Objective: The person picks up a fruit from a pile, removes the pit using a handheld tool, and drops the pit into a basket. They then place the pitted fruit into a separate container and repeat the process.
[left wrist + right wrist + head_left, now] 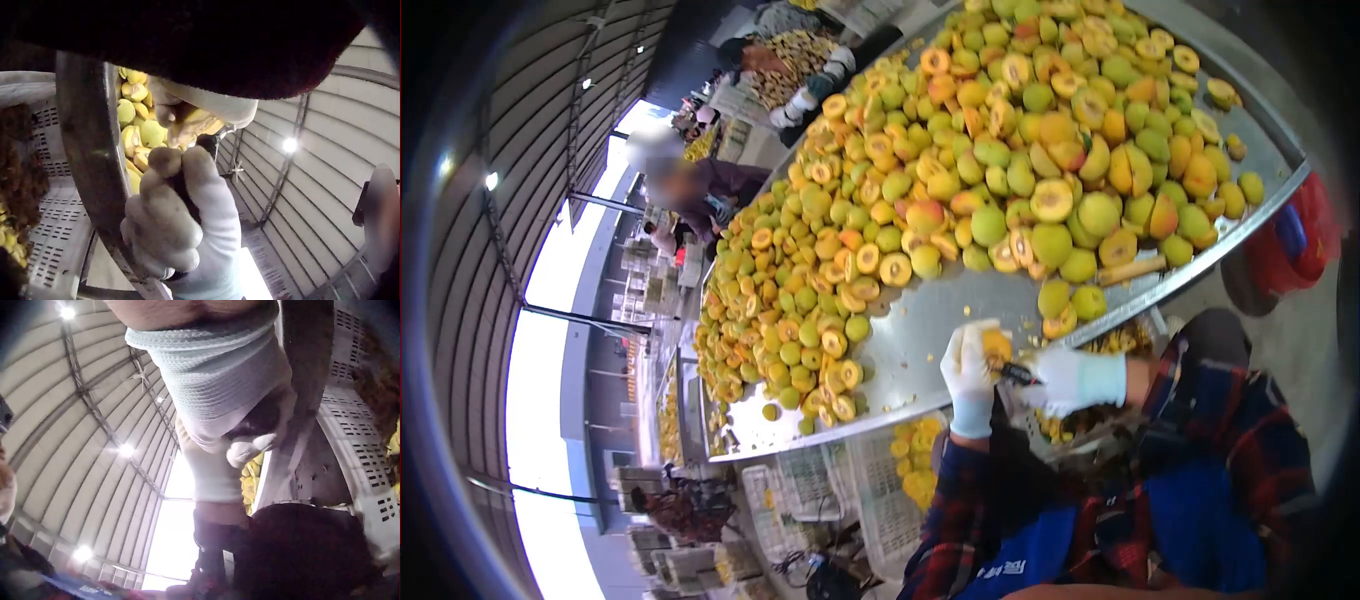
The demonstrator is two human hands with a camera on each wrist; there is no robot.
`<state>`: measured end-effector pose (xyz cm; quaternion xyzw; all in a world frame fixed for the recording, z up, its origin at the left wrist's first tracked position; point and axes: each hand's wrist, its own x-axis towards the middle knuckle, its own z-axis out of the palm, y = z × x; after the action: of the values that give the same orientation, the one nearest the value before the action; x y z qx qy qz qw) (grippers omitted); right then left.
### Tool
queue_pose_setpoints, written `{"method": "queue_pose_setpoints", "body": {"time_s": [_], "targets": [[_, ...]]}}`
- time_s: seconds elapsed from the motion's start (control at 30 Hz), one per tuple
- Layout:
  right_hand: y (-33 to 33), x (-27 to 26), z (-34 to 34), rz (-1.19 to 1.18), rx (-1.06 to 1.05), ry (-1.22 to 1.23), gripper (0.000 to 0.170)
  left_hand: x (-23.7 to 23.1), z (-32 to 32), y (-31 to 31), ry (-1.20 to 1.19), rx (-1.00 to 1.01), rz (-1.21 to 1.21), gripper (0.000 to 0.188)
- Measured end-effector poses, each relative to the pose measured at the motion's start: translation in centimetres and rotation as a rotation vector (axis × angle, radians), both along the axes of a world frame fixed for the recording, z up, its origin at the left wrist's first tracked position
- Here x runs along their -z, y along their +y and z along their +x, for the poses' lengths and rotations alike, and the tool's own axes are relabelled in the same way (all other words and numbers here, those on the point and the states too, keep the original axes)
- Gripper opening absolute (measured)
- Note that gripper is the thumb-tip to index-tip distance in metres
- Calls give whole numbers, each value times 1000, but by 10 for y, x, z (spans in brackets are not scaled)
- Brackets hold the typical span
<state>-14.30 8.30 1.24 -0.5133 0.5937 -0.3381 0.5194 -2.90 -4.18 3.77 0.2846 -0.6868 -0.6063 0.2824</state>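
My gloved left hand (968,370) grips a yellow-orange peach (997,346) close over the front of the metal table (930,325). Facing it, my gloved right hand (1072,382) is curled around a black-handled tool (1018,374), whose front end is right at the fruit. The left wrist view has the cut flesh of this peach (199,124) under the left fingers, beside the thumb and forefinger of the right hand (181,215). The tool's working end is hidden there. In the right wrist view the cuff covers most of the right hand (259,434).
A big heap of whole and halved peaches (960,170) covers much of the table. Its raised metal rim (1200,268) runs before me. White perforated crates (880,490) stand below on the left, and a red container (1305,235) at the right. Other people work farther back.
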Motion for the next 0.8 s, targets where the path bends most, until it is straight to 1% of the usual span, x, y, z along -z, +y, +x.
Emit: {"method": "queue_pose_setpoints", "body": {"time_s": [0.07,0.1,0.13,0.2,0.23,0.27,0.3,0.33,0.37,0.4,0.43,0.47,0.53,0.57,0.6,0.67,0.7,0.73,0.8], "targets": [[2,-21,9,74,85,-451,26,11,-6,4,175,-183,134,44],[0,-25,12,120,100,-509,20,13,-10,7,221,-277,214,46],[-2,-24,14,115,118,-478,22,14,-9,5,218,-278,219,48],[-5,-30,13,91,124,-386,24,4,-9,7,201,-263,162,44],[-7,-30,11,114,104,-229,27,6,-4,3,167,-216,159,41],[-13,-20,7,65,6,10,29,11,-2,-2,133,-166,157,37],[-11,-12,6,115,32,-103,29,16,4,-9,68,-90,125,31],[-9,-21,8,166,55,-220,30,17,7,-11,68,-96,130,31],[-9,-26,9,170,54,-215,30,16,7,-12,78,-52,97,30],[-8,-28,13,174,71,-340,29,16,8,-13,85,-7,66,30],[-7,-30,18,179,88,-466,28,6,6,-5,132,-67,6,34],[-7,-33,20,183,88,-465,28,1,4,-2,133,-68,10,34],[-9,-37,25,140,80,-610,28,-3,2,0,280,-144,154,43],[-11,-36,23,144,38,-640,27,2,5,-3,279,-90,268,51],[-11,-37,18,150,37,-638,27,1,6,-5,281,-93,273,51],[-11,-41,5,185,-174,-717,28,-9,9,-9,287,162,299,55],[-8,-42,2,173,-198,-714,30,-13,11,-12,273,228,165,53],[-8,-40,-2,178,-197,-716,30,-12,12,-14,272,226,170,53],[-5,-37,-9,231,-310,-691,32,-7,16,-16,238,405,241,48]]}}
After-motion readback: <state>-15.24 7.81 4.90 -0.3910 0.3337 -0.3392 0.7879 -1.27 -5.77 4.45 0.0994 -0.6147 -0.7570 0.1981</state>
